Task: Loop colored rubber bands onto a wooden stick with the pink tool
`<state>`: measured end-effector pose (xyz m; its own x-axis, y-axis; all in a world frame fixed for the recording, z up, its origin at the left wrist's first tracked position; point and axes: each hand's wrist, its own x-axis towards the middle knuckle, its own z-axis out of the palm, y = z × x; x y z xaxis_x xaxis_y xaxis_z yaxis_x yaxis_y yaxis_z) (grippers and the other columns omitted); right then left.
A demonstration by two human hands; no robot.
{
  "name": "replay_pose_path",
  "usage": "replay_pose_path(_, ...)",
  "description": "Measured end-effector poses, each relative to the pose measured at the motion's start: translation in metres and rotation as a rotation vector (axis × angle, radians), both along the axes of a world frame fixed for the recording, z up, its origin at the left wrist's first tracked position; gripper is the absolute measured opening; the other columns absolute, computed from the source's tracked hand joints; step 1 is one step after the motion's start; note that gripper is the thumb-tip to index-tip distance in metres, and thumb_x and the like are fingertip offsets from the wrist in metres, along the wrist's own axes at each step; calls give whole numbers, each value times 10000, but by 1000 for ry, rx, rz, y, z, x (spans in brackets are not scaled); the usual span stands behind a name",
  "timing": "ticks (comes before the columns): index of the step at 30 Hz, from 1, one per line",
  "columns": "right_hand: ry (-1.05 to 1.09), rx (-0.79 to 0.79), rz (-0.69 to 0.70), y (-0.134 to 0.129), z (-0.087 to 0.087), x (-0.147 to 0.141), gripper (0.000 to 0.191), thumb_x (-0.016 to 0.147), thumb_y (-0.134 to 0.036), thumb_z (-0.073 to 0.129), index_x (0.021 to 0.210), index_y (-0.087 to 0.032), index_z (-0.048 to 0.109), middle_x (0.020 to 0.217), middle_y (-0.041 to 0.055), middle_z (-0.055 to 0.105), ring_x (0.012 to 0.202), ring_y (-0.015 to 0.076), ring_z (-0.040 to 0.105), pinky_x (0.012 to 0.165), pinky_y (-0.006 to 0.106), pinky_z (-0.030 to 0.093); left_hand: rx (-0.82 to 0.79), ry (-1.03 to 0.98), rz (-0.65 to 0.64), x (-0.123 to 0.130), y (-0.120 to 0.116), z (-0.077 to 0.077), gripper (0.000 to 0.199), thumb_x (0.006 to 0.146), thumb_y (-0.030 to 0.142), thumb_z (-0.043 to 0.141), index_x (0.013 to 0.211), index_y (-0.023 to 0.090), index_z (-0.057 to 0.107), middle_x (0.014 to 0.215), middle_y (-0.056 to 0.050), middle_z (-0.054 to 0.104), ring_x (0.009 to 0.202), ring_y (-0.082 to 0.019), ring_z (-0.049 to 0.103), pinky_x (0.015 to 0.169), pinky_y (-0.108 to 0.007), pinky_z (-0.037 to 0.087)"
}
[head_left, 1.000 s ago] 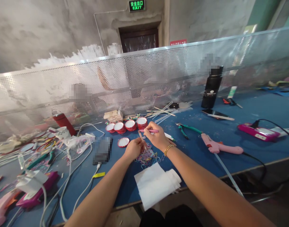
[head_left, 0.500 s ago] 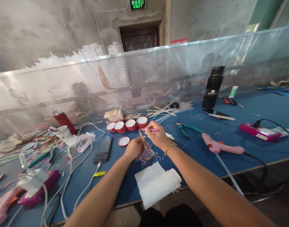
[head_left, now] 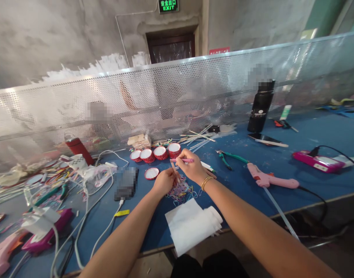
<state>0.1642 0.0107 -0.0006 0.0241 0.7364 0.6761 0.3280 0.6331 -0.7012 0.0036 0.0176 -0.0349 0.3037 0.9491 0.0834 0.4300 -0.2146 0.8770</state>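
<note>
My left hand (head_left: 164, 182) pinches a flat, pale wooden craft stick (head_left: 173, 166), which points up and away from me. In my right hand (head_left: 193, 169) is a pink pen (head_left: 189, 160), its tip close to the top of the stick; whether it touches I cannot tell. Beneath both hands lies a pile of small coloured loops (head_left: 181, 193). Just beyond the hands stand several stacks of red-rimmed round pieces with white insides (head_left: 160, 153). A single red-rimmed round piece (head_left: 152, 173) lies by my left hand. Folded white sheets (head_left: 191, 227) lie nearest me.
On the right are green-handled pliers (head_left: 225, 160), a pink glue gun (head_left: 264, 177), a black bottle (head_left: 260, 110) and a magenta power strip (head_left: 319, 161). Leftward lie a phone (head_left: 126, 184) on a cable, a red bottle (head_left: 79, 150) and clutter. A perforated metal screen (head_left: 165, 88) bounds the table.
My right hand and the pink pen have shifted very slightly to the left. My left hand keeps the stick in nearly the same place.
</note>
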Motion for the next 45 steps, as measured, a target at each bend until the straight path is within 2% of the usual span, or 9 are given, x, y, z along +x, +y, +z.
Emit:
replay_pose_path(9, 10, 1, 4, 1, 0, 0, 152, 859, -300, 552, 723, -248, 508, 694, 6, 679, 691, 193, 646, 676, 286, 472, 6, -4, -4, 1, -3, 4, 276, 893, 383, 491, 718, 188, 577, 582, 3, 596, 467, -120, 498, 480, -236, 354)
replay_pose_path(14, 20, 3, -30, 1, 0, 1, 139, 847, -301, 551, 722, -247, 524, 688, 8, 678, 690, 194, 648, 679, 287, 474, 26, 38, 6, 0, -2, 2, 279, 899, 369, 476, 713, 188, 579, 568, 4, 585, 466, -119, 494, 470, -232, 351)
replay_pose_path(29, 16, 9, -13, 0, 1, 1, 150, 850, -304, 550, 715, -244, 524, 686, 8, 678, 692, 187, 648, 688, 281, 477, -6, 18, -4, 0, -1, 1, 289, 914, 367, 468, 737, 180, 598, 602, -4, 606, 493, -118, 511, 496, -231, 375)
replay_pose_path(36, 37, 2, -5, 1, 1, 1, 149, 853, -302, 554, 716, -247, 527, 684, 7, 676, 695, 196, 652, 694, 293, 485, -13, 8, 4, 1, -4, 5, 280, 906, 369, 480, 722, 187, 587, 576, 4, 586, 466, -114, 481, 468, -231, 341)
replay_pose_path(45, 39, -14, -10, 2, 1, 1, 154, 845, -316, 555, 711, -252, 514, 683, 8, 672, 696, 195, 649, 684, 289, 488, 12, 7, 4, 1, -3, 5, 274, 903, 351, 482, 721, 182, 599, 566, -2, 597, 467, -131, 507, 486, -248, 367)
